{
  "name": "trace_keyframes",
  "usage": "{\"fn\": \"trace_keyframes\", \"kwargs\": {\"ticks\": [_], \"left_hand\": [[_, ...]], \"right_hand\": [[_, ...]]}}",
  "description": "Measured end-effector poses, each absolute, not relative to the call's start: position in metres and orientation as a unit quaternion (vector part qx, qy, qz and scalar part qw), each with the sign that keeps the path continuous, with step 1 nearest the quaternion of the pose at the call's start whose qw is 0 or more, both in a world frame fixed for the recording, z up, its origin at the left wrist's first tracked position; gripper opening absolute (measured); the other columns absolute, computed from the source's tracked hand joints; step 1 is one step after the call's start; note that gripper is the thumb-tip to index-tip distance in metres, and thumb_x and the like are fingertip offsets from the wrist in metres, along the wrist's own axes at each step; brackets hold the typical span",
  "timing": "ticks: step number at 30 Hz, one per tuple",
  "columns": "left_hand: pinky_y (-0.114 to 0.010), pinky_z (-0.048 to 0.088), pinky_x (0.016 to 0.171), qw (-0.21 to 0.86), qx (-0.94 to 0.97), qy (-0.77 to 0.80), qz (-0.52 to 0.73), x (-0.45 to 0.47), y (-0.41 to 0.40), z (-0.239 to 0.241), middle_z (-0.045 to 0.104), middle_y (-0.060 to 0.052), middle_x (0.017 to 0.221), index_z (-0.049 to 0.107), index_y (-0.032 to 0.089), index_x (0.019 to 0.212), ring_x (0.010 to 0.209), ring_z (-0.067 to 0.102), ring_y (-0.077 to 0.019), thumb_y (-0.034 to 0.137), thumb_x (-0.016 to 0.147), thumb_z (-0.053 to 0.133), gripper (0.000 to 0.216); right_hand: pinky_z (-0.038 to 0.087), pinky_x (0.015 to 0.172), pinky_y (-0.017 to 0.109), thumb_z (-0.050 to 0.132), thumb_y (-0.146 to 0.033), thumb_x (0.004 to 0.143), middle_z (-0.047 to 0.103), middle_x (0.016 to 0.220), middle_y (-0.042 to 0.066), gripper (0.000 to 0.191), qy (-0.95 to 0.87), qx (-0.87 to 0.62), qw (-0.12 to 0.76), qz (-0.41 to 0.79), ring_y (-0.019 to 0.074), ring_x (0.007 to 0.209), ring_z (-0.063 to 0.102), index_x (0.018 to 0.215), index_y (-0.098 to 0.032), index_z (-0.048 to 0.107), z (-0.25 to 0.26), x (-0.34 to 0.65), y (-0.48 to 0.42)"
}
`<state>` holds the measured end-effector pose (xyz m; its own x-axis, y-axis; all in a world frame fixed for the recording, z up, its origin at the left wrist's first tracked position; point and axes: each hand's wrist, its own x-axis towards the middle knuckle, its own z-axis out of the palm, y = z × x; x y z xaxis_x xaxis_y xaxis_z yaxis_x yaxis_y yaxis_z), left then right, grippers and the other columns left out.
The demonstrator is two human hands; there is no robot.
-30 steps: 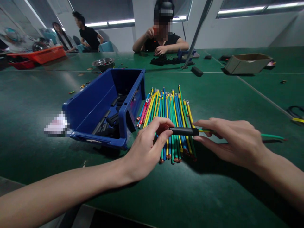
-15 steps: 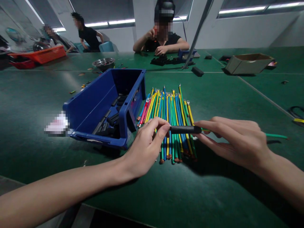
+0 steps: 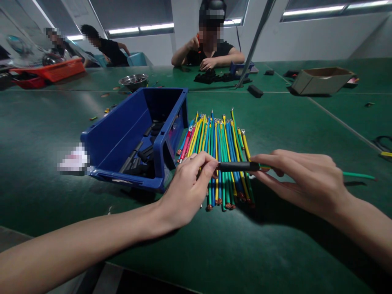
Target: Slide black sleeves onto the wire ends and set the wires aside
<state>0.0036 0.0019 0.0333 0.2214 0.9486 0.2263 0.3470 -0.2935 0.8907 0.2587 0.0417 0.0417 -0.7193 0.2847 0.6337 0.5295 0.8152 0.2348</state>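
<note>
A green-and-yellow cable with a black sleeve [image 3: 239, 166] around it lies level between my hands. My left hand [image 3: 191, 188] is closed, thumb and forefinger pinching the cable's metal-coloured left end. With the fingers of my right hand [image 3: 301, 181] closed, I grip the cable at the sleeve's right end. The cable's green tail [image 3: 358, 175] sticks out past that hand. Under the sleeve, a row of short cables [image 3: 225, 143] in blue, green, yellow and red lies on the table, with lugs at the far ends and bare copper at the near ends.
Left of the row stands a blue bin [image 3: 122, 134] with black sleeves inside. A metal bowl [image 3: 134, 81], a cardboard box [image 3: 321, 81] and a slanted metal pole [image 3: 256, 43] are farther back. Across the green table [image 3: 196, 253] sits a person [image 3: 225, 51]; two others are back left.
My hands and the sleeve hold nearly the same place; the cable's tail reaches slightly farther right. At the back left, the people have leaned to the left.
</note>
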Motion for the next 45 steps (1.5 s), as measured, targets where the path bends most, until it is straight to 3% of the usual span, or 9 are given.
{"fn": "trace_keyframes", "kwargs": {"ticks": [18,27,33,38,45], "left_hand": [[-0.031,0.040,0.073,0.351,0.689,0.468,0.427,0.003,0.002,0.031,0.060,0.004,0.078,0.057,0.022,0.084,0.077,0.057,-0.0149,0.027,0.110,0.048,0.028],[-0.031,0.040,0.067,0.359,0.684,0.474,0.422,0.004,-0.004,0.033,0.056,0.004,0.078,0.053,0.023,0.089,0.071,0.055,-0.0151,0.033,0.112,0.042,0.028],[-0.032,0.041,0.066,0.355,0.685,0.476,0.422,0.005,-0.004,0.035,0.054,0.003,0.077,0.052,0.023,0.089,0.070,0.053,-0.0153,0.033,0.112,0.041,0.028],[-0.034,0.043,0.069,0.357,0.688,0.484,0.405,0.003,-0.001,0.033,0.055,0.001,0.078,0.049,0.024,0.084,0.074,0.056,-0.0175,0.038,0.112,0.038,0.034],[-0.034,0.043,0.069,0.372,0.693,0.467,0.405,0.003,-0.002,0.036,0.055,0.001,0.077,0.046,0.024,0.082,0.072,0.055,-0.0173,0.044,0.112,0.034,0.038]], "right_hand": [[0.050,0.059,0.026,0.062,-0.015,0.101,0.072,0.077,0.002,0.008,-0.906,-0.227,0.305,-0.188,0.0138,0.062,0.066,0.109,-0.016,0.062,0.041,0.258,0.042],[0.047,0.057,0.026,0.062,-0.030,0.104,0.070,0.077,0.001,0.022,-0.908,-0.231,0.304,-0.176,0.0125,0.060,0.065,0.119,-0.014,0.063,0.044,0.260,0.041],[0.048,0.060,0.028,0.056,-0.013,0.104,0.070,0.078,0.002,0.010,-0.902,-0.243,0.298,-0.195,0.0142,0.063,0.065,0.109,-0.018,0.063,0.045,0.260,0.042],[0.049,0.059,0.029,0.058,-0.012,0.103,0.070,0.079,0.001,0.016,-0.903,-0.260,0.290,-0.180,0.0152,0.064,0.064,0.113,-0.023,0.061,0.049,0.260,0.040],[0.048,0.058,0.025,0.064,-0.010,0.099,0.074,0.087,0.003,0.020,-0.910,-0.221,0.298,-0.184,0.0126,0.067,0.066,0.116,-0.020,0.064,0.048,0.265,0.040]]}}
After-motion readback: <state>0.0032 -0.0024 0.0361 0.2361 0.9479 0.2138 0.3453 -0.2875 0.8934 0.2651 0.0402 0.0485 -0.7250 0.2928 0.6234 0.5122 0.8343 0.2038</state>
